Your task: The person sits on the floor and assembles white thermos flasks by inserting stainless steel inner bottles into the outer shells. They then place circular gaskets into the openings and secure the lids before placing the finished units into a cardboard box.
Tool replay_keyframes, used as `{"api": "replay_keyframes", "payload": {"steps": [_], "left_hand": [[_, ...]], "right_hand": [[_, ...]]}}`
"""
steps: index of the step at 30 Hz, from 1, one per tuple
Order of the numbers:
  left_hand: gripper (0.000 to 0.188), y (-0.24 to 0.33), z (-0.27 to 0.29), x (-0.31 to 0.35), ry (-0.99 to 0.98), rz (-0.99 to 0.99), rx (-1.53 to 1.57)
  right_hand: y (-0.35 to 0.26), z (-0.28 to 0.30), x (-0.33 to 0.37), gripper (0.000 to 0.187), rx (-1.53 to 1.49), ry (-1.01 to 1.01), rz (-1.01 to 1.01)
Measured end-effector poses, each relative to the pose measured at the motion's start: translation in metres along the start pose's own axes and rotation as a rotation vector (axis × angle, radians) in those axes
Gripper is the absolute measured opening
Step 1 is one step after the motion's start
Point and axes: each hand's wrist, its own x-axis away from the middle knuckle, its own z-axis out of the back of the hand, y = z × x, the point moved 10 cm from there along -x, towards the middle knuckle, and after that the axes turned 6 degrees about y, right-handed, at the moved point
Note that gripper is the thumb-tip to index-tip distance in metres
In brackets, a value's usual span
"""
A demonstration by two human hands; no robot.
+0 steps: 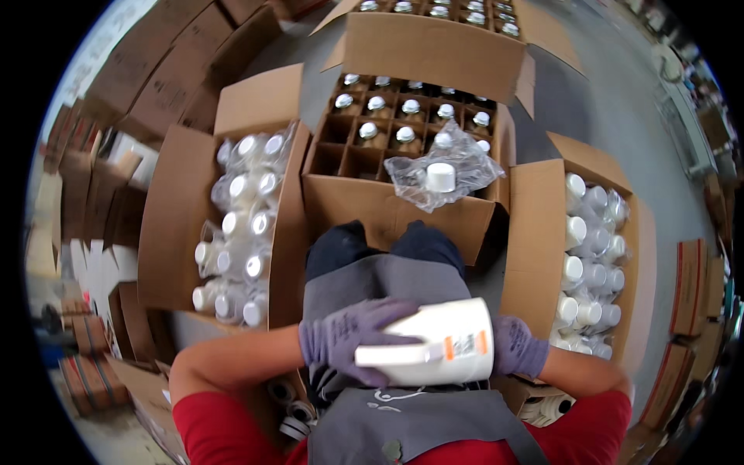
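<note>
A large white plastic jug (442, 341) with a handle and an orange-and-white label lies sideways across my lap. My left hand (349, 337), in a purple glove, grips its handle side. My right hand (518, 346), also gloved, holds the bottom end. In front of my knees stands an open divided carton (353, 205) with capped bottles in several cells. A clear plastic bag with a white-capped bottle (442, 177) lies on top of it.
An open box (178, 232) of bagged white-capped bottles stands at my left. Another such box (535, 248) stands at my right. A further divided carton (434, 50) sits behind the middle one. Stacked brown cartons (155, 70) line the far left.
</note>
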Motion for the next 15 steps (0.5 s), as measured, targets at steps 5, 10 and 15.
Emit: {"api": "replay_keyframes", "payload": {"steps": [5,10,15], "left_hand": [[0.062,0.0,-0.004,0.009,0.069,0.02,-0.123],[0.05,-0.012,-0.008,0.012,0.084,0.045,-0.132],[0.049,-0.022,-0.001,0.012,0.112,0.063,-0.11]], "right_hand": [[-0.005,-0.017,-0.009,0.051,-0.121,-0.052,0.086],[-0.006,-0.017,-0.01,0.051,-0.234,-0.044,0.143],[-0.002,-0.018,-0.018,0.05,-0.271,-0.043,0.197]]}}
